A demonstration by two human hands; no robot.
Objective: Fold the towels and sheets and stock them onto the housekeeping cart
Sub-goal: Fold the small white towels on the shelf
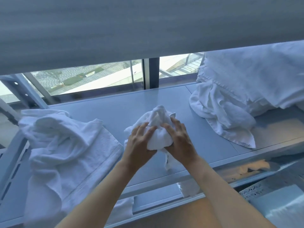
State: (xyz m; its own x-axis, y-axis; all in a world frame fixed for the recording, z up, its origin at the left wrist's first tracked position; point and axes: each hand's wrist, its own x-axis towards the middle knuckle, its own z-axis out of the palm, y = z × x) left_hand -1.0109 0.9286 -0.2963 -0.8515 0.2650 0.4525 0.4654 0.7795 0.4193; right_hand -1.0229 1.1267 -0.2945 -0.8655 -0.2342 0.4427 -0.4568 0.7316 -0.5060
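The small towel, the large towel and the heaped linen are white terry cloth, matt and rough-napped, the shelf is smooth, faintly glossy painted metal, the window is clear glass, and the blind is matt woven fabric.

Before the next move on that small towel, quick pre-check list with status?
1. Both hands on small towel: ok, left hand and right hand grip it.
2. Towel flat for folding: not ok, bunched.
3. Bare shelf around it: ok.
4. Left towel apart from it: ok.
5. Right pile folded: not ok, crumpled.
6. Towel's dangling end below shelf edge: cannot tell if snagged.
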